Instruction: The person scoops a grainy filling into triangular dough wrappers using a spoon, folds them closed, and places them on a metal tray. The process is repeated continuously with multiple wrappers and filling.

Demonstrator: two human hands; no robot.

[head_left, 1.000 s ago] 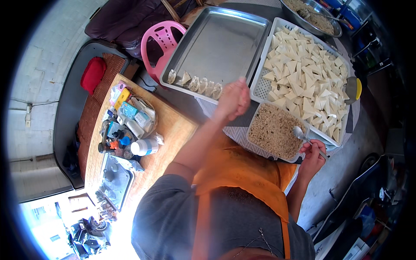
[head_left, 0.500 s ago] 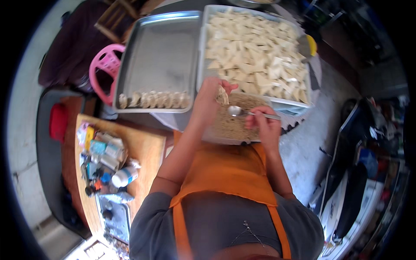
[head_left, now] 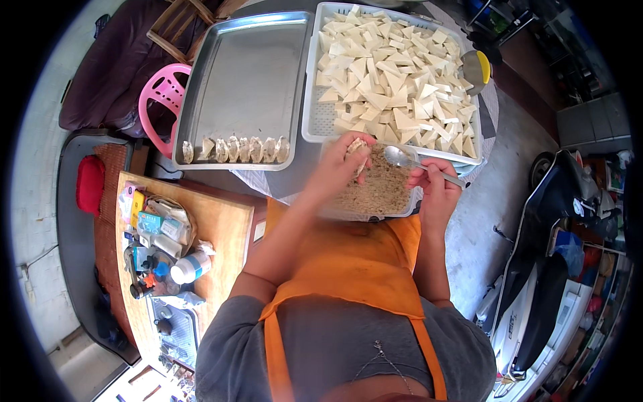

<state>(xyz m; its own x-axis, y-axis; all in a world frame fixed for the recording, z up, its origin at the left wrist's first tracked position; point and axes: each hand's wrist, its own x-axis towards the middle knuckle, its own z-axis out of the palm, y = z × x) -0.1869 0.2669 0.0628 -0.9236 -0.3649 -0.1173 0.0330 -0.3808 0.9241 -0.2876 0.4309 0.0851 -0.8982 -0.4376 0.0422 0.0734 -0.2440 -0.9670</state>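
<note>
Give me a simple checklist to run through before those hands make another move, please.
1. Left hand has its pale piece secure: ok, it sits in the fingers.
2. Right hand has the spoon: ok, held by the handle.
3. Spoon loaded: cannot tell, the bowl shows too small.
4. One hand free: not ok, both are occupied.
5. Row of pieces tidy: ok, lined up along the near edge of the metal tray.
6. Pale triangles within reach: probably ok, their white basket lies just beyond the hands.
</note>
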